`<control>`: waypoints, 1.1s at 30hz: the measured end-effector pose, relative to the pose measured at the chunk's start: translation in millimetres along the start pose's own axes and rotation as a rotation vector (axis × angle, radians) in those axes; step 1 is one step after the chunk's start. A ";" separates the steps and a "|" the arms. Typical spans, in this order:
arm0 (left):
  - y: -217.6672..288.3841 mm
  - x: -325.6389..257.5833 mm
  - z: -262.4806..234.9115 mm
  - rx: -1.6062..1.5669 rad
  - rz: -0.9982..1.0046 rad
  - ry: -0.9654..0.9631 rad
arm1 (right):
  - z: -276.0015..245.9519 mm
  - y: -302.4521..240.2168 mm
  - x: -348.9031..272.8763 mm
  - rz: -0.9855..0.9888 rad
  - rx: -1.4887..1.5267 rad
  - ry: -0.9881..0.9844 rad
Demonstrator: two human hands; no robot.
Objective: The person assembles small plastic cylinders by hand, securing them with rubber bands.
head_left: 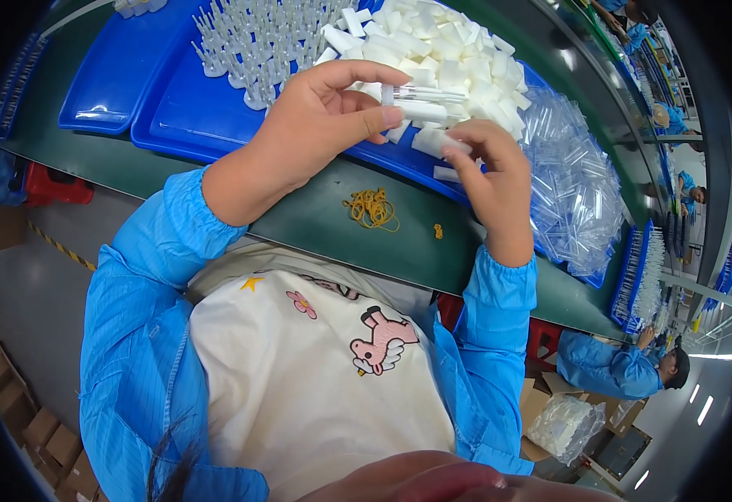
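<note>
Left hand (316, 125) fingers pinch a clear tube (420, 92); right hand (487, 167) fingers grip a white cap (443, 144).

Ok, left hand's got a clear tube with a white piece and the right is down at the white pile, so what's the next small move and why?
Probably lift the right hand and bring the white piece it pinches up to the left hand. The left hand already holds a clear tube and a white block level over the blue tray, and the right fingers are closed on a piece at the pile's edge.
</note>
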State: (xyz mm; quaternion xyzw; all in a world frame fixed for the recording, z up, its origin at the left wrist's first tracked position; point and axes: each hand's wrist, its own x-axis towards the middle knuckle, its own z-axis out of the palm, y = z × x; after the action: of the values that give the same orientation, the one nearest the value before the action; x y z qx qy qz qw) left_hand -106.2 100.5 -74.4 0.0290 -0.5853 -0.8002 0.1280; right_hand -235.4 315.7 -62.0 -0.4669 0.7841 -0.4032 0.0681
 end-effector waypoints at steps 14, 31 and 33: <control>-2.0 1.4 -2.5 0.115 -0.015 0.029 | -3.1 4.8 -0.4 0.131 0.607 0.284; -1.7 -1.4 0.6 0.396 0.169 -0.039 | -15.3 -6.7 -4.5 0.128 0.429 0.072; -3.0 -1.7 0.3 0.392 0.173 -0.027 | -13.5 -8.7 -4.0 0.125 0.418 0.080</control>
State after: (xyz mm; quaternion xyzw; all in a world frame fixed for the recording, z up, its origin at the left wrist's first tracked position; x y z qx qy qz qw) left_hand -105.1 102.0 -77.3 -0.0076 -0.7315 -0.6575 0.1803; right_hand -233.8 324.5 -48.0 -0.3767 0.7128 -0.5704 0.1569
